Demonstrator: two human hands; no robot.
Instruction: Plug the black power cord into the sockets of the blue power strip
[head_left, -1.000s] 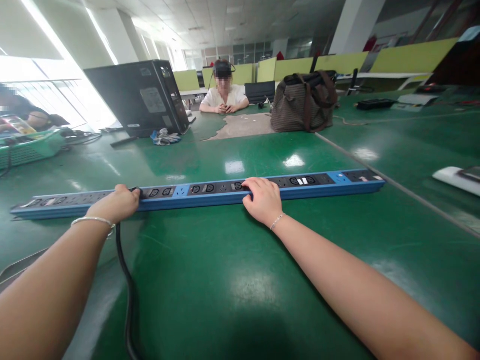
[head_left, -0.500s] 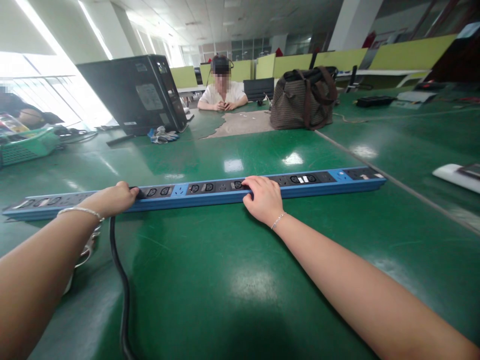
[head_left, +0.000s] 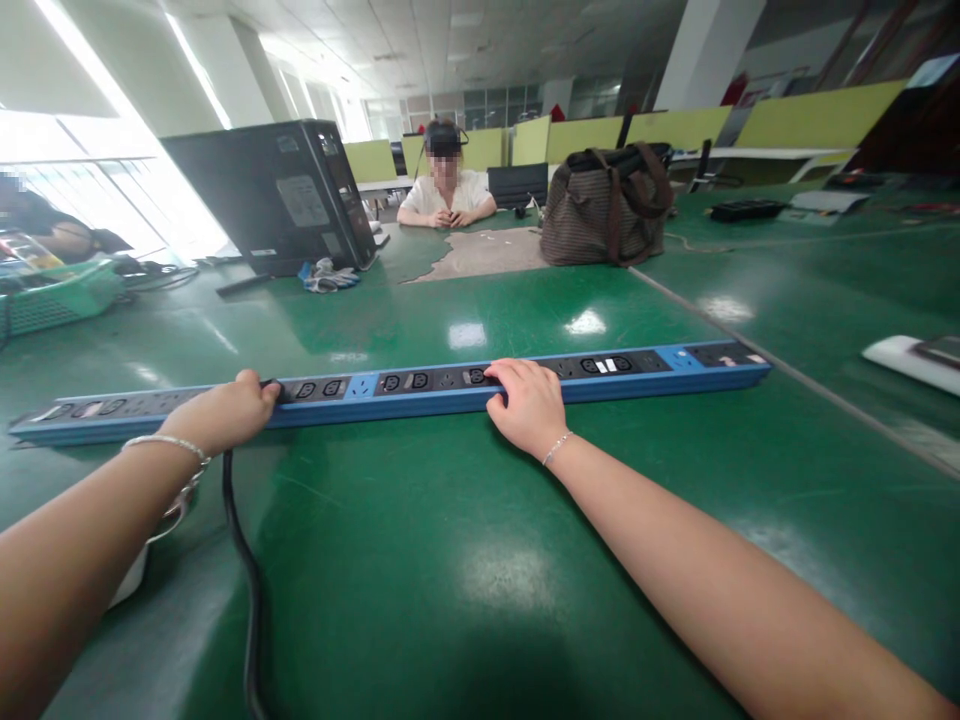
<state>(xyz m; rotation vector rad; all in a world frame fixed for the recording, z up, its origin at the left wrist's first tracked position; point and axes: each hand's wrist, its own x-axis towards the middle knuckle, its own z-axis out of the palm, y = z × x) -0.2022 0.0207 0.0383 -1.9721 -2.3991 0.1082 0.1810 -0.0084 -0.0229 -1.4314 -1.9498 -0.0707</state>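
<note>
A long blue power strip (head_left: 420, 408) with black sockets on top lies across the green table. My left hand (head_left: 229, 408) is closed around a black plug (head_left: 273, 388) at the strip's left half. Most of the plug is hidden by my fingers, so how far it sits in a socket cannot be seen. From below that hand a thick black cable (head_left: 244, 545) runs toward the table's near edge. My right hand (head_left: 525, 402) grips the strip right of its middle, fingers over the top and thumb at the near side.
Beyond the strip stand a black computer case (head_left: 255, 195), a pair of gloves (head_left: 328, 275) and a brown striped bag (head_left: 581, 215). A green basket (head_left: 64, 295) is at the left, a white device (head_left: 911, 360) at the right. Another person (head_left: 445, 190) sits across the table.
The view has tilted up slightly, so the scene sits a little lower. Both hands keep their places on the plug and the strip.
</note>
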